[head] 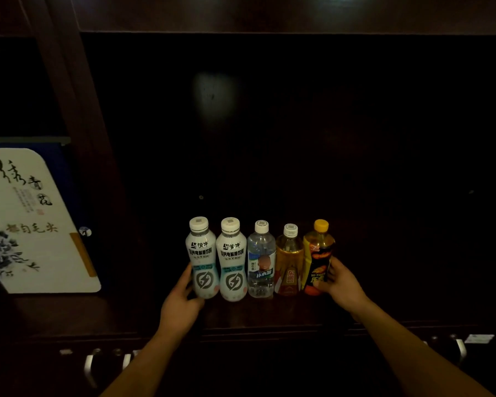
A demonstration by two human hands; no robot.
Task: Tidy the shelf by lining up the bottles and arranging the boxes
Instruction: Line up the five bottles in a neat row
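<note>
**Bottle row nearly done, just squeezing the ends in**

Far left, past the wooden upright, the white tea box (32, 222) with the blue flowers sat in its own bay of the shelf (269, 313), not touched at this point. The left hand (181, 299) was on the outer side of the first white bottle (202, 259), fingers (188, 273) curled round its lower half.

Next came the second white bottle (232, 262), the clear water bottle (260, 262) and the amber bottle (289, 265). All stood upright and side by side near the shelf's front edge, about mid-way along.

At the right end the right hand (341, 285) gripped the yellow-capped bottle (318, 259) low down, fingers wrapped round it.

My take: this looked like the closing-up bit. I'd press both ends inward gently and evenly and keep the grip low so nothing tips. I'd also check the bases run parallel to the front edge. The labels already faced out. Boxes looked like the job left after that.
</note>
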